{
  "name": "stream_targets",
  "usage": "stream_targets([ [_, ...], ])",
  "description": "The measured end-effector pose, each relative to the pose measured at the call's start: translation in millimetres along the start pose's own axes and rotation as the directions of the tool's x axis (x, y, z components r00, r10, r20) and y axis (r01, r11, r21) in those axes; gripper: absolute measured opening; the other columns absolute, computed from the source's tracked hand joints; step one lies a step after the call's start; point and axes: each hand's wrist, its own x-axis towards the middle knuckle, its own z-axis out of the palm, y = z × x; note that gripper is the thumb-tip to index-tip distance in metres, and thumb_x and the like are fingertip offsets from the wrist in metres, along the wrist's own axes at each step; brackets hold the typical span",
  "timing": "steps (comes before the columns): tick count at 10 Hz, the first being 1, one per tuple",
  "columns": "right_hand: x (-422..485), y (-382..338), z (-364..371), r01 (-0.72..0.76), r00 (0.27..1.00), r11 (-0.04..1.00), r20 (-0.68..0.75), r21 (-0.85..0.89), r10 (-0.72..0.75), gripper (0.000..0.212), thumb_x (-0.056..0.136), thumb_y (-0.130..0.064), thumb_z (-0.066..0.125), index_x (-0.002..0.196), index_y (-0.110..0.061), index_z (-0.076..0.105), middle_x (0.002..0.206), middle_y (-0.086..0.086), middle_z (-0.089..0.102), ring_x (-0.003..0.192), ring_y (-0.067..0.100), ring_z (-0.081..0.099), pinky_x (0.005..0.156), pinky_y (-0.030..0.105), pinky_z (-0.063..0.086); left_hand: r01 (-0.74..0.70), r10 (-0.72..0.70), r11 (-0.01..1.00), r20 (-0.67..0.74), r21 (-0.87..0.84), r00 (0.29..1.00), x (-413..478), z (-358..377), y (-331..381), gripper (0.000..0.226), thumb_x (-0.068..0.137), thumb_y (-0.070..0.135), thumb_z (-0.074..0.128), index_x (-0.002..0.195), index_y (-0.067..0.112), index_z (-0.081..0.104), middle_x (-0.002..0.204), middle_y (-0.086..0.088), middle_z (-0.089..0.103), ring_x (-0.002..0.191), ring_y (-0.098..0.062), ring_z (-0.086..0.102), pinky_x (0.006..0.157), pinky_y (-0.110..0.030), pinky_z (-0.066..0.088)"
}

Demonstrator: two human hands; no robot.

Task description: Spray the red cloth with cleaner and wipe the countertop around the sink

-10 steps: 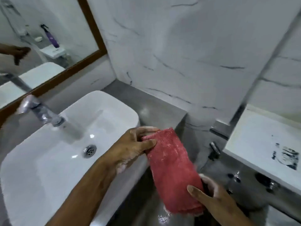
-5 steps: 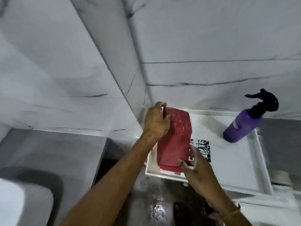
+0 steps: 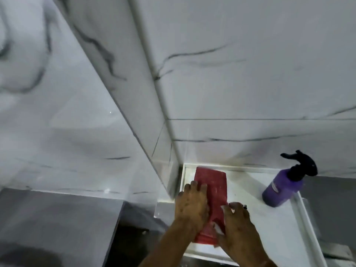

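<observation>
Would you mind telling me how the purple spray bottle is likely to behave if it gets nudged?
The purple spray bottle is tall and narrow with a bulky black trigger head, so it probably tips easily. It stands near the raised rim of the white tray, which might catch it. Its rounded body would likely roll once down.

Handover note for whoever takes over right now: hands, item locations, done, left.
Left hand: flat on the red cloth, pressing it onto the white shelf.
Right hand: on the cloth's near end, holding nothing else.
Purple spray bottle: upright at the shelf's right edge, untouched, apart from both hands.
Done: cloth laid folded on the shelf.
Left: pick up the bottle, spray the cloth, wipe the countertop around the sink.
</observation>
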Motion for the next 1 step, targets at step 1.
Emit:
stream_targets([
  [1, 8.7, -14.0, -45.4, 0.142, 0.953, 0.989, -0.265, -0.039, -0.147, 0.048, 0.074, -0.041, 0.072, 0.112, -0.015, 0.058, 0.113, 0.003, 0.058, 0.099, 0.021, 0.061, 0.07, 0.028, 0.053, -0.187, 0.188, 0.982, -0.234, 0.027, 0.954, -4.6, -44.0, 7.6, 0.043, 0.089, 0.023, 0.047, 0.132, 0.019, 0.048, 0.136, -0.004, 0.055, 0.122, -0.025, 0.052, 0.103, -0.038, 0.045],
])
